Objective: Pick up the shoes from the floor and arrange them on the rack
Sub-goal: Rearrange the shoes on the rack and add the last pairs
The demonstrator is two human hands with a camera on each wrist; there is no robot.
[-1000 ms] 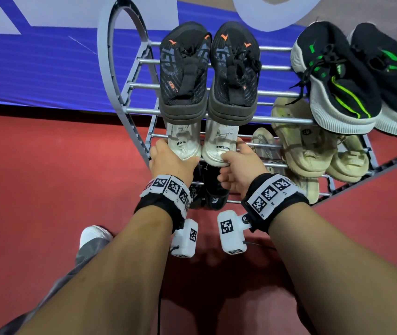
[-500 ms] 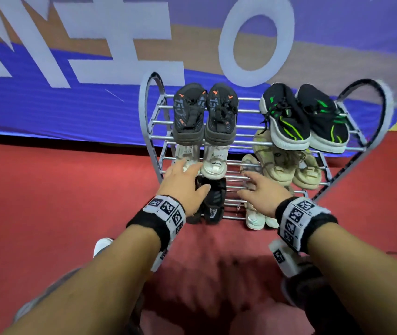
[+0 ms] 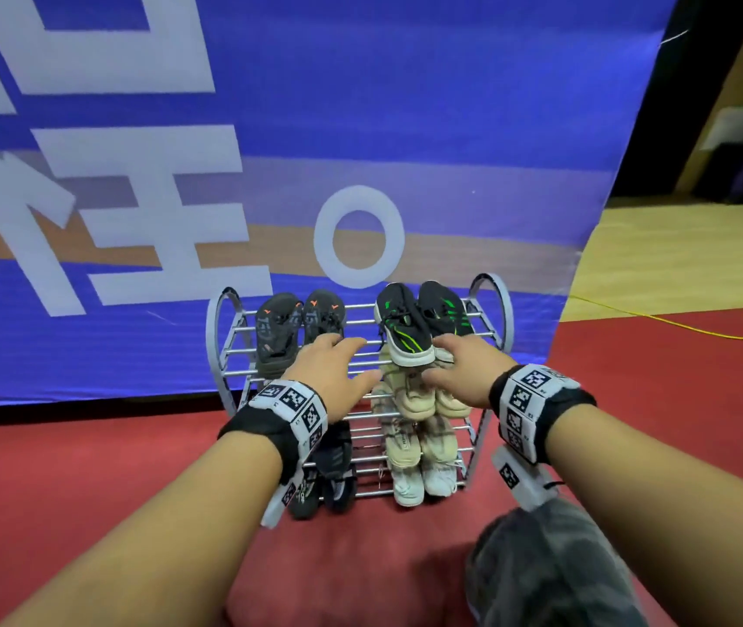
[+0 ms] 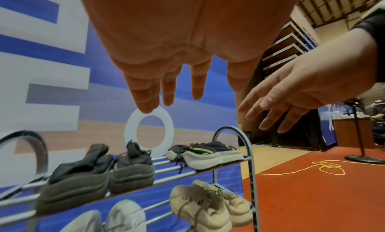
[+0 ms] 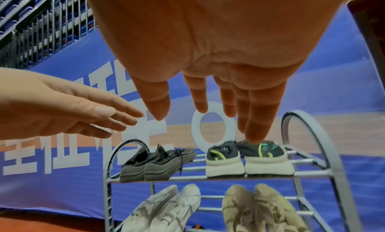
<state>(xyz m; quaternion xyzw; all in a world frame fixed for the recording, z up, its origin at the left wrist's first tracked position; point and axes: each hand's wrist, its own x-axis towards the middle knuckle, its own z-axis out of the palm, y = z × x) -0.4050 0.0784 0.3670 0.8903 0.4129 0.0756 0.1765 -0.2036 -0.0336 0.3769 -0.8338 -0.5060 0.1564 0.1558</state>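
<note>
Head view: both hands are reaching out in front of the rack (image 3: 224,319).
Left hand (image 3: 331,375): fingers are spreading flat, holding nothing.
Right hand (image 3: 462,371): fingers are spreading flat too, holding nothing.
Shoes: grey pair (image 3: 299,330) and black pair (image 3: 419,323) are sitting on top; white pair (image 5: 164,207) and tan pair (image 3: 423,391) are sitting below.
Floor (image 3: 89,468): red.

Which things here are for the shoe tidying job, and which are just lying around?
For the job: rack; black-and-green shoes; dark grey shoes; beige shoes; white shoes; both open hands.
Lying about: yellow cord; black stand; blue banner.
</note>
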